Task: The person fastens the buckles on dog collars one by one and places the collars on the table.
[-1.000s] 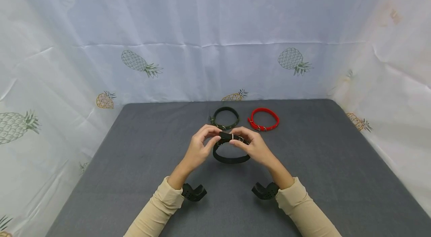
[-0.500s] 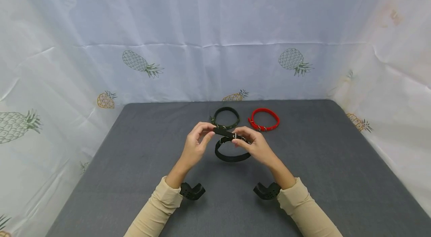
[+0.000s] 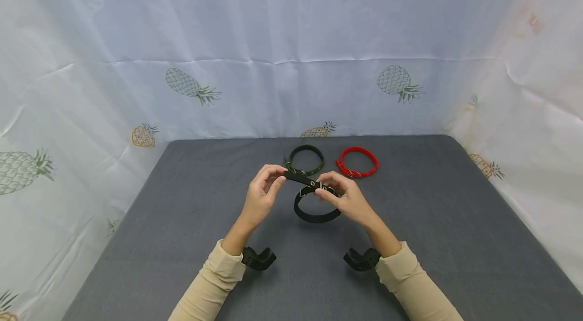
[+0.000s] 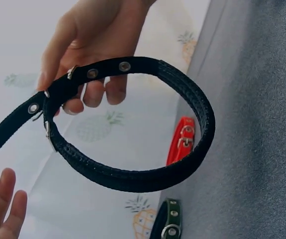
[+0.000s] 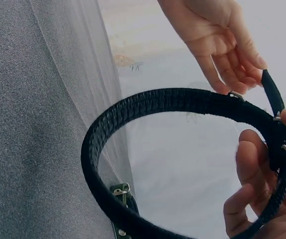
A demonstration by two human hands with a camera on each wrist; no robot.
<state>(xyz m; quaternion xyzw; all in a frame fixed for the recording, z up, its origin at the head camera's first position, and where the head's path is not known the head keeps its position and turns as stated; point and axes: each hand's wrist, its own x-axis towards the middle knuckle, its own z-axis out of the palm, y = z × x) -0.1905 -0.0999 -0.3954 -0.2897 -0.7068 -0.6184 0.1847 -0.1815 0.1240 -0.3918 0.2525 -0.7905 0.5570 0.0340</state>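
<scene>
A black collar (image 3: 317, 217) with metal eyelets and a buckle hangs as a loop between both hands, above the table. My left hand (image 3: 261, 196) pinches the strap's free end between thumb and fingers. At the buckle (image 4: 71, 72), my right hand (image 3: 348, 200) grips the collar with thumb and fingertips. In the left wrist view the strap runs through the buckle, and eyelets show on both sides of it. The right wrist view shows the free end (image 5: 272, 92) standing out from the loop, its tip at the left hand's thumb.
Behind the hands, a dark green collar (image 3: 324, 157) and a red collar (image 3: 376, 160) lie buckled in loops on the grey table (image 3: 205, 199). A white pineapple-print cloth (image 3: 291, 98) hangs along the back and sides. Both wrists wear black camera mounts (image 3: 258, 259).
My left hand has moved left with the strap's free end, so more strap and an eyelet show beyond the buckle. The right hand has shifted slightly right, still gripping the collar.
</scene>
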